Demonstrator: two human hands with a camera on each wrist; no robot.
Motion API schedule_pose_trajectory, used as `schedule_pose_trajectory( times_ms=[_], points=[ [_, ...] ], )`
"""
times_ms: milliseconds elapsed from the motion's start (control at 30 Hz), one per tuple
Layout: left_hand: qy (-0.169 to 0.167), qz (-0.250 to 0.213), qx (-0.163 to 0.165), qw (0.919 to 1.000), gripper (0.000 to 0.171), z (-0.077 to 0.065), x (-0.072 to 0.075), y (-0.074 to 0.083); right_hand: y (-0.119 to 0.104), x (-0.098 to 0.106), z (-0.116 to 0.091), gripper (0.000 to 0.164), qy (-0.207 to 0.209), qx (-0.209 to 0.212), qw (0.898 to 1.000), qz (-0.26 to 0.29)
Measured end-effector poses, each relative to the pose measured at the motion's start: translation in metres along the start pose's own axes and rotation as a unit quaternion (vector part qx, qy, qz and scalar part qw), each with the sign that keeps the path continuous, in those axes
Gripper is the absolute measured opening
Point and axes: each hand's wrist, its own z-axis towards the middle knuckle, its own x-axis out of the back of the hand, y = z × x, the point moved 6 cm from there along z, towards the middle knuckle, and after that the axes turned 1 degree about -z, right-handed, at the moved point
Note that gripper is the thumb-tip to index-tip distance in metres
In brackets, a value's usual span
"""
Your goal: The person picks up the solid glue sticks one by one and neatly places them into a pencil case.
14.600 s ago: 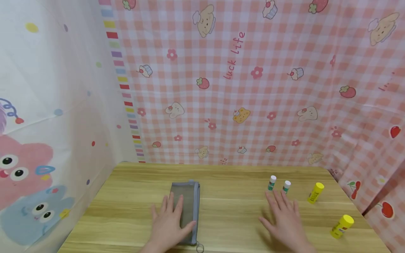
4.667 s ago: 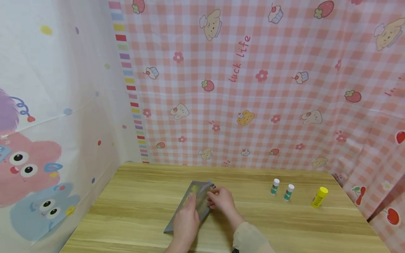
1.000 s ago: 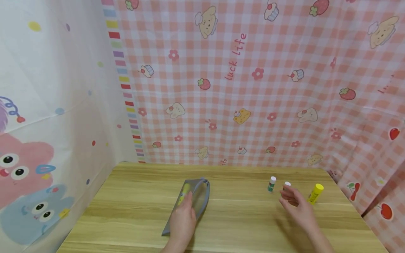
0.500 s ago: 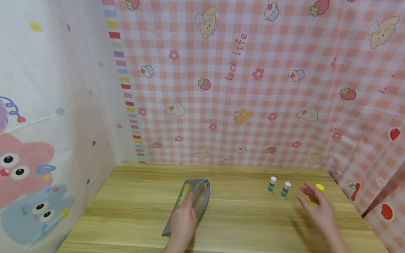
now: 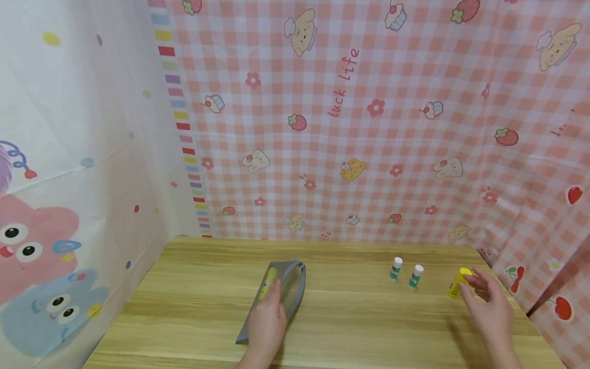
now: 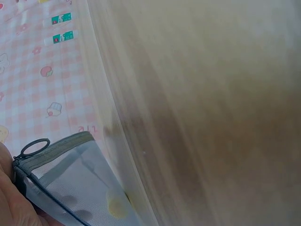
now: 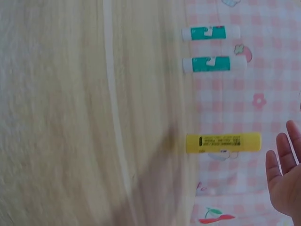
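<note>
the wood-grain worktop (image 5: pixel 350 328) carries the lot. left of ctr, a grey mesh zip pouch (image 5: pixel 291 294) slants, long axis from near left to far right, zip side facing right & seemingly gaping. the left hand (image 5: pixel 267 319) grips its near part. over at the right end, the right hand (image 5: pixel 490 310) has fingers spread & a bit bent, thumb apart, pinching nothing afaict. what counts: the yellow glue stick (image 5: pixel 457 284) stands upright just beyond & left of that right hand, easily the nearer one, w/ a gap to its fingers in the right wrist view; the pouch is well off to its left. thru the mesh: a bagged glue stick (image 5: pixel 268 283), also yellow. smallest: a green-and-white glue stick (image 5: pixel 396 269) & its twin (image 5: pixel 416 277), upright btwn pouch & yellow one.
</note>
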Motion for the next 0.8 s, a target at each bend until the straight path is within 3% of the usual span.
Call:
schedule_pose_trajectory(
  times_ms=[200, 400, 567, 800],
  points=[
    [0.001, -0.004, -0.002, 1.0000, 0.044, 0.000, 0.001, 0.001, 0.013, 0.006, 0.004, 0.047, 0.021, -0.013, 1.000, 0.006],
    [-0.001, -0.008, -0.004, 1.0000, 0.045, 0.000, 0.000, 0.001, 0.029, 0.010, 0.008, 0.052, 0.031, -0.060, 0.998, -0.006],
    [0.001, -0.005, -0.003, 1.0000, 0.044, 0.000, 0.000, 0.001, 0.041, 0.008, 0.010, 0.059, 0.006, -0.112, 0.994, -0.009],
    [0.001, -0.003, -0.005, 1.0000, 0.043, -0.001, 0.001, 0.001, 0.056, 0.001, 0.016, 0.069, -0.047, -0.148, 0.988, -0.019]
  ],
)
